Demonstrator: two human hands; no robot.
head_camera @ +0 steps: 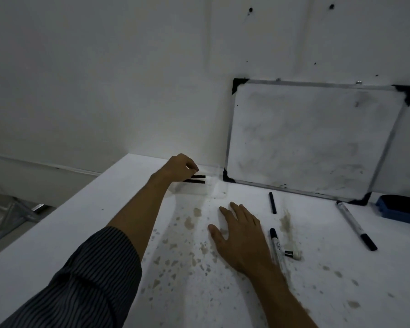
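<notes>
Two black markers (198, 179) lie side by side inside a clear plastic box (194, 189) at the far side of the white table (81, 233). My left hand (179, 167) reaches out over them, its curled fingers pinching the near end of the upper marker. My right hand (238, 234) lies flat on the table with its fingers spread, holding nothing. A faint clear sheet or lid (219, 192) seems to lie just beyond its fingertips.
A smudged whiteboard (313, 138) leans against the wall at the back right. In front of it lie a black marker (272, 202), a white marker with a black cap (276, 245), a small white cap (294, 254), another long marker (355, 224) and a blue eraser (402, 209). The table's edge runs along the left.
</notes>
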